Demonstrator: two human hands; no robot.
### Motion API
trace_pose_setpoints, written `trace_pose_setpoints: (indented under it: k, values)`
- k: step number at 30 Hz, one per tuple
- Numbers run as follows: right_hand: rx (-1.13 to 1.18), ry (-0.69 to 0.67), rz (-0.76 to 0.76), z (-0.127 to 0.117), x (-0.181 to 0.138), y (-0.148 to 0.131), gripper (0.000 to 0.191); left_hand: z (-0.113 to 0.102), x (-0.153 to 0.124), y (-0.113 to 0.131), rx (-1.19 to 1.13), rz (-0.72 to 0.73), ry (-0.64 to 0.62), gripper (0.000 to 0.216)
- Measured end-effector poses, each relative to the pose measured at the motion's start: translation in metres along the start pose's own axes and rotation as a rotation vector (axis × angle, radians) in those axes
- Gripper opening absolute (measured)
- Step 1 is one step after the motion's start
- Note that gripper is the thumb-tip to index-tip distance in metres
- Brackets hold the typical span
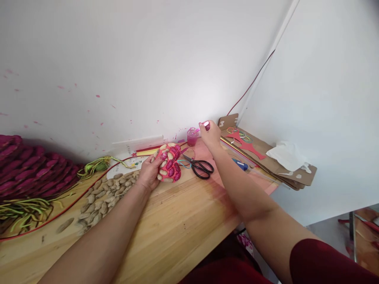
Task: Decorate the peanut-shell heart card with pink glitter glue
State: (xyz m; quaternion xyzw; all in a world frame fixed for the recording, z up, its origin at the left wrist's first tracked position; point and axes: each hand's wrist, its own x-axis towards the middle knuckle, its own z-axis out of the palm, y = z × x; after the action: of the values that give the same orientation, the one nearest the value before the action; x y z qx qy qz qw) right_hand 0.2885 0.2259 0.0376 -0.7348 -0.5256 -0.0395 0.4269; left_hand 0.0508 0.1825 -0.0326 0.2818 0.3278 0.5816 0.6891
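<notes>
My left hand [149, 172] grips a red disc covered in peanuts [169, 165] by its left edge. Peanuts on its right side are magenta, while those on the left keep their natural tan. Between the fingers of my right hand [210, 133] is a white-handled paintbrush [206, 124], its pink end slanting into a small clear cup of pink paint [192, 138] by the wall. A light blue loop of string [185, 163] shows at the disc's right edge. Black-handled scissors [203, 169] lie on the table between my arms.
Loose peanuts [103, 197] are heaped on the wooden table [166, 232] left of my left arm. Behind them rise stacked magenta peanut pieces [32, 167] and green string [97, 165]. A red cord [65, 213] crosses the left. Cardboard [275, 167] with white tissue [287, 156] lies at right.
</notes>
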Motion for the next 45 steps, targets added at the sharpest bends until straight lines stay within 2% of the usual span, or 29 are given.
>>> trace_pose_setpoints:
  k: [3,9,13,20,27,30,32,34,36,38,42,45]
  values:
    - [-0.220,-0.151,0.010,0.010,0.013,-0.008,0.034,0.001,0.001,-0.001,-0.014,0.005,0.000,0.048]
    - [-0.302,-0.288,0.048,0.031,0.022,-0.007,0.029,-0.001,0.003,-0.002,-0.038,-0.003,-0.009,0.045]
    - [-0.318,-0.277,0.053,0.032,0.025,-0.005,0.033,-0.001,0.003,-0.003,-0.037,-0.004,-0.037,0.042]
    - [-0.302,-0.278,0.020,0.024,0.022,-0.009,0.030,0.000,0.002,-0.001,-0.037,-0.029,0.005,0.041]
    - [-0.246,-0.233,0.004,0.013,0.019,-0.008,0.026,-0.002,0.003,-0.004,-0.032,-0.003,-0.002,0.051]
    - [-0.116,-0.102,0.035,0.003,0.014,-0.008,0.026,-0.003,0.004,-0.006,-0.012,0.001,-0.033,0.057]
    - [0.095,0.036,0.057,-0.005,0.007,-0.010,0.024,-0.004,0.004,-0.008,0.012,0.002,-0.059,0.061]
    - [0.344,0.118,0.029,-0.011,-0.005,-0.014,0.023,-0.004,0.005,-0.009,0.036,0.026,-0.074,0.064]
    - [0.566,0.144,-0.052,-0.015,-0.023,-0.020,0.026,-0.004,0.005,-0.011,0.063,0.073,-0.060,0.066]
    - [0.694,0.128,-0.104,-0.016,-0.044,-0.028,0.028,-0.005,0.005,-0.013,0.106,0.123,-0.037,0.067]
    - [0.800,0.088,-0.154,-0.010,-0.080,-0.037,0.030,-0.011,0.010,-0.018,0.232,0.212,-0.034,0.064]
    - [0.810,0.093,-0.272,-0.004,-0.093,-0.035,0.028,-0.018,0.015,-0.023,0.339,0.309,-0.045,0.056]
